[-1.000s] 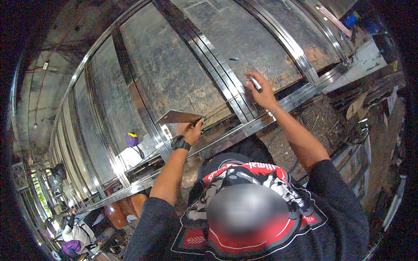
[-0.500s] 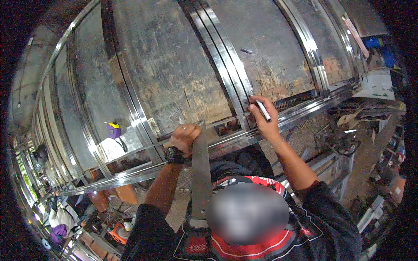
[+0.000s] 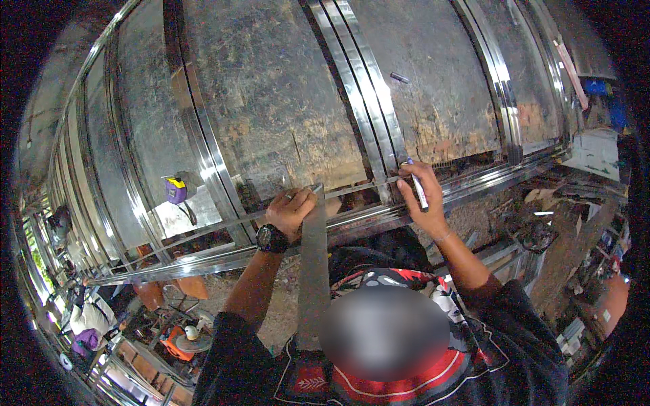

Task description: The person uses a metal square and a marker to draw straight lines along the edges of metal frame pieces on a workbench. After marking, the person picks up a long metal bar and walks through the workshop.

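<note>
Orange machine (image 3: 174, 345) with round disc (image 3: 196, 344), lower left. Co-worker (image 3: 95, 314), pale top, farther left. Blue object (image 3: 598, 87) upper right.

Marker (image 3: 419, 190): slim, white barrel, dark lower end; gripped in right hand (image 3: 434, 203), slanted, upper end close to the bars. Flat plate (image 3: 313, 264): long, grey, straight-edged; upper end at left hand (image 3: 291, 212), length running toward wearer. Metal bars (image 3: 373, 88): shiny, side by side, lying lengthwise away from wearer.
</note>
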`<state>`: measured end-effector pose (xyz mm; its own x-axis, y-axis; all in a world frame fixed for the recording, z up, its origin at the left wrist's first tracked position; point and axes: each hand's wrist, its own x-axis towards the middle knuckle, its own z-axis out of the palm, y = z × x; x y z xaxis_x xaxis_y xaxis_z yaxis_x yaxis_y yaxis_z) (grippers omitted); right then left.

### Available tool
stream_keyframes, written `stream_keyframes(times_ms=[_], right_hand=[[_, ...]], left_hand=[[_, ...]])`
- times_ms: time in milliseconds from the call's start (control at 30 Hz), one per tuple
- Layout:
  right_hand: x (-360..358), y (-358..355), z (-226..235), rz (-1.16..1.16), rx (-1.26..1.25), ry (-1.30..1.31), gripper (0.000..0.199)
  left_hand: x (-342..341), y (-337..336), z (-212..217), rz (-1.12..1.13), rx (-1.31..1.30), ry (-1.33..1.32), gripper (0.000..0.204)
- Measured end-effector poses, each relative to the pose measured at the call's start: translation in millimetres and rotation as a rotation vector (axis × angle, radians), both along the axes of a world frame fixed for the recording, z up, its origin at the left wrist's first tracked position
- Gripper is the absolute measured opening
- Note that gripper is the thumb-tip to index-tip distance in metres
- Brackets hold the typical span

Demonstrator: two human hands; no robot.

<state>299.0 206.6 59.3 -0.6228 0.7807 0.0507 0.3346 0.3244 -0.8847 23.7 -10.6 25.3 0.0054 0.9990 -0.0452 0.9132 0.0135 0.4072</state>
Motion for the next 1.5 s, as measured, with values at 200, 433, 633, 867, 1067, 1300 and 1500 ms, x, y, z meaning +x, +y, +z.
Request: stream_keyframes(times_ms=[200, 433, 633, 867, 1067, 1300, 1500], right_hand=[[0.3, -1.9, -1.9, 0.038, 0.042, 0.008, 0.026], [-9.6, 2.1, -13.3, -0.024, 0.095, 0.065, 0.020], [-18.3, 5.3, -22.8, -0.064, 0.209, 0.151, 0.013], [-17.1, 3.8, -31.8, -0.037, 0.300, 0.154, 0.029], [-11.8, 5.4, -39.1, 0.068, 0.355, 0.040, 0.050], [-13.6, 3.1, -40.3, 0.058, 0.399, -0.015, 0.050], [-13.7, 1.6, -43.0, 0.071, 0.452, -0.085, 0.043]], left_hand=[[-6.9, -14.9, -51.7, -0.060, -0.184, 0.021, 0.043], [-9.5, 24.4, -8.9, 0.139, 0.106, -0.350, 0.015], [-18.3, 36.0, -1.6, 0.370, -0.123, -0.411, 0.026], [-19.6, 33.4, -14.5, 0.475, -0.046, -0.324, 0.067], [-12.0, 32.5, -11.8, 0.439, -0.047, -0.371, 0.064], [0.1, 41.8, 0.0, 0.321, 0.046, -0.157, 0.061], [10.9, 52.1, 3.9, 0.447, -0.050, -0.176, 0.062]])
